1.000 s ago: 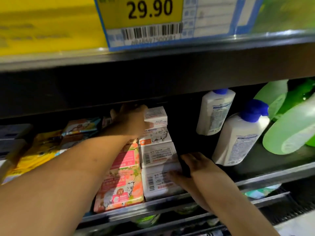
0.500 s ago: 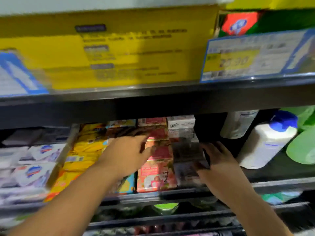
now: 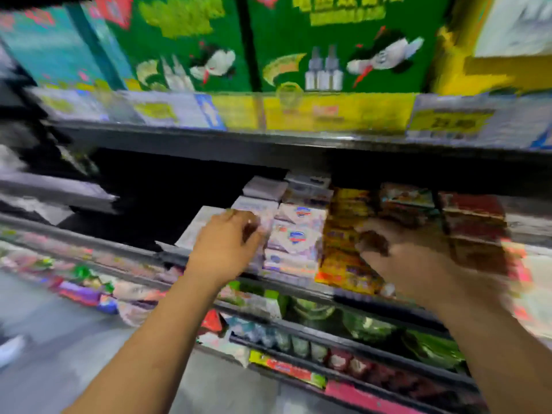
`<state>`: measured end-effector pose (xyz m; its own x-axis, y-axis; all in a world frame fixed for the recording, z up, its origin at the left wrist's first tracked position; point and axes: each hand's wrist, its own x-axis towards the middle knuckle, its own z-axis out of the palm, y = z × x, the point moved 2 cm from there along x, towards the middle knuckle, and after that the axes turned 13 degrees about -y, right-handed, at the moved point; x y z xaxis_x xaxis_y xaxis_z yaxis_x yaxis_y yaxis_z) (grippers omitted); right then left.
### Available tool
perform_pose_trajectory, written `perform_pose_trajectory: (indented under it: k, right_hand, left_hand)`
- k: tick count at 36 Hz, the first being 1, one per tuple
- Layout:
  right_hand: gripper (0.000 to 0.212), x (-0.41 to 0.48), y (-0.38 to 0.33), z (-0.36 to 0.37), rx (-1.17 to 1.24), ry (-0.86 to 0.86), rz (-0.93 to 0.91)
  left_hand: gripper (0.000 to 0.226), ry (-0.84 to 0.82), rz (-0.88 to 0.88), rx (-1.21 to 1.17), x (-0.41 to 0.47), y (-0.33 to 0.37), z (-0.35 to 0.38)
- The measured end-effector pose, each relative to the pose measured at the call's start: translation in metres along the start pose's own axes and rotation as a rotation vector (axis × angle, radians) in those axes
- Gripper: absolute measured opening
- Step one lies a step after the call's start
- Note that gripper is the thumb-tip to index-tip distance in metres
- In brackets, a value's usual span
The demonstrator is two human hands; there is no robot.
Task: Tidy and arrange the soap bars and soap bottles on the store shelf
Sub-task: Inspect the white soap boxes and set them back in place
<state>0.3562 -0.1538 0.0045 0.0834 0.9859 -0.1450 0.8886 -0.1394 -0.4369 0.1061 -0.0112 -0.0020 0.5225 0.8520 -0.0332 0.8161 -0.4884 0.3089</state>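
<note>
The whole view is motion-blurred. On the dark middle shelf (image 3: pixel 209 255) lie rows of boxed soap bars: plain white boxes (image 3: pixel 258 201), white boxes with a blue-red logo (image 3: pixel 295 234), yellow packs (image 3: pixel 343 243) and red packs (image 3: pixel 475 228). My left hand (image 3: pixel 227 246) is at the front of the plain white column, its fingers curled against a box; the blur hides whether it grips. Over the yellow packs my right hand (image 3: pixel 418 261) lies with its fingers spread toward the upper left. No soap bottles are in view.
The shelf left of the white boxes is a dark gap (image 3: pixel 167 198). Green product cartons (image 3: pixel 328 40) stand on the shelf above, behind a strip of price labels (image 3: pixel 448 124). Lower shelves (image 3: pixel 298 327) hold green and pink packets. The floor (image 3: pixel 44 339) shows at lower left.
The view has swung left and the bottles have left the frame. Both hands have moved left along the shelf, from the pink and white stacks to the white boxes and yellow packs.
</note>
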Motion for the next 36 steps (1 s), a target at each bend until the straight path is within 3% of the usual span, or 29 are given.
perform_pose_trajectory:
  k: [3,8,13,18,21,24,27,30,36]
  right_hand:
    - [0.024,0.021,-0.054,0.010,-0.078,0.017,0.005]
    - [0.030,0.066,-0.112,0.042,-0.090,-0.104,-0.037]
    - [0.041,0.108,-0.160,0.054,-0.167,-0.103,-0.108]
    - [0.049,0.151,-0.199,0.065,-0.199,-0.192,-0.061]
    - [0.048,0.175,-0.214,0.070,-0.230,-0.266,0.010]
    - [0.032,0.201,-0.220,0.080,-0.397,-0.285,0.008]
    - [0.046,0.220,-0.218,0.087,-0.486,-0.352,0.047]
    - [0.053,0.232,-0.215,0.089,-0.429,-0.412,0.050]
    - [0.090,0.240,-0.218,0.085,-0.354,-0.469,0.059]
  left_hand:
    - [0.069,0.016,-0.081,-0.023,-0.001,-0.046,-0.008]
    - [0.037,-0.073,-0.191,0.039,0.004,-0.121,-0.013]
    - [0.035,-0.192,-0.177,-0.284,0.012,-0.162,-0.002]
    - [0.022,-0.213,-0.164,-0.410,0.020,-0.172,0.002]
    - [0.032,-0.206,-0.149,-0.419,0.025,-0.176,0.005]
    - [0.045,-0.231,-0.186,-0.464,0.030,-0.181,0.007]
    - [0.053,-0.249,-0.172,-0.447,0.030,-0.179,0.008]
    - [0.051,-0.234,-0.160,-0.380,0.028,-0.176,0.008]
    - [0.053,-0.249,-0.168,-0.364,0.030,-0.177,0.008]
